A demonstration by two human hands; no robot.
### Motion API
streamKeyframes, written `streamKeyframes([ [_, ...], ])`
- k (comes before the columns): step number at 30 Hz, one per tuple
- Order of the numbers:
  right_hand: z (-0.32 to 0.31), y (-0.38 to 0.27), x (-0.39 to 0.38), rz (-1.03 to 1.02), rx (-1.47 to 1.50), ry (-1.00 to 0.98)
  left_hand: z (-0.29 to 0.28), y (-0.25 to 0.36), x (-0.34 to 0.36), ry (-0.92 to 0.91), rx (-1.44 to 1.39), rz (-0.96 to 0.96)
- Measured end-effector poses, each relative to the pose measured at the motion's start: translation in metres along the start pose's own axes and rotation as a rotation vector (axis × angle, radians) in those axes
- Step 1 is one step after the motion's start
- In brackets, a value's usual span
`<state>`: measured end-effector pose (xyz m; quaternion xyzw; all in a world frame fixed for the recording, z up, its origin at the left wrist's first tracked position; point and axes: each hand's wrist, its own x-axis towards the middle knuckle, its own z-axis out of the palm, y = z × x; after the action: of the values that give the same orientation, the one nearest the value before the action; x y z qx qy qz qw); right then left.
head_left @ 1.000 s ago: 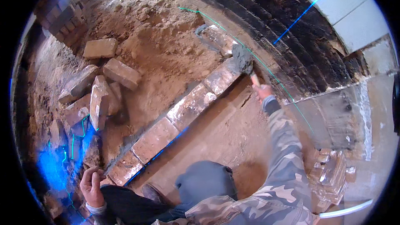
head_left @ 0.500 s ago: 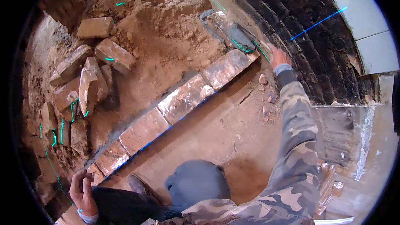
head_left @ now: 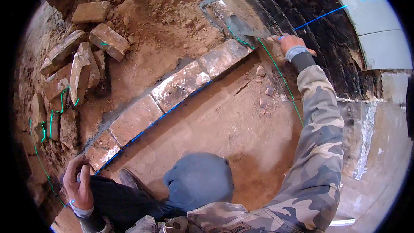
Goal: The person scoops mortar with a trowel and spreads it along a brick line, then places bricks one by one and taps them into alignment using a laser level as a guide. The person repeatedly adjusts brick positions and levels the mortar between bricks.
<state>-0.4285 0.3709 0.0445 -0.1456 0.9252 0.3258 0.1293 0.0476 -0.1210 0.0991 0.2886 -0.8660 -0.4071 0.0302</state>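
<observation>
Four reddish-brown rectangular bricks stand end to end in one straight row (head_left: 181, 86); whether the left hand hides a fifth at the row's near end, I cannot tell. One further whitish-brown brick (head_left: 220, 13) lies past the row's far end, edged with wet grey mortar (head_left: 206, 6), which also runs along the row's left side.

One trowel with a grey metal blade (head_left: 245, 26) reaches over that further brick, just beyond the row; whether it touches the brick is unclear. The right hand (head_left: 294, 45), to the right of the row's far end, has its fingers wrapped closely round the trowel's handle. The left hand (head_left: 78, 183), just beside the row's near end, is loosely half-curled, with nothing visible in its fingers.

Left of the row lies a heap of about ten loose bricks (head_left: 79, 77), overlapping too much for an exact count. Right of it are a few broken brick chips (head_left: 260, 70).

The ground (head_left: 207, 121) is bare brown earth, smoother right of the row and crumbly left of it. A blue line follows the row's right edge. Beyond the far end, to the right, stretches a blackened, ridged band (head_left: 319, 45), with pale tiles (head_left: 384, 47) past it.
</observation>
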Motion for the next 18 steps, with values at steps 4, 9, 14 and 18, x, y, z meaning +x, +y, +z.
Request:
streamKeyframes([
  [4,-0.001,0.007,-0.019,-0.004,0.004,0.018,-0.002,-0.006,0.002,-0.034,-0.033,0.007],
  [9,0.0,0.012,-0.032,0.032,0.0,0.012,-0.009,-0.006,-0.002,-0.025,0.007,-0.006],
  [14,0.019,0.027,-0.037,-0.034,0.148,0.084,-0.006,-0.009,0.001,-0.04,-0.007,0.037],
  [18,0.006,0.02,-0.045,0.025,0.267,0.011,-0.003,-0.002,0.004,-0.048,0.043,0.036],
])
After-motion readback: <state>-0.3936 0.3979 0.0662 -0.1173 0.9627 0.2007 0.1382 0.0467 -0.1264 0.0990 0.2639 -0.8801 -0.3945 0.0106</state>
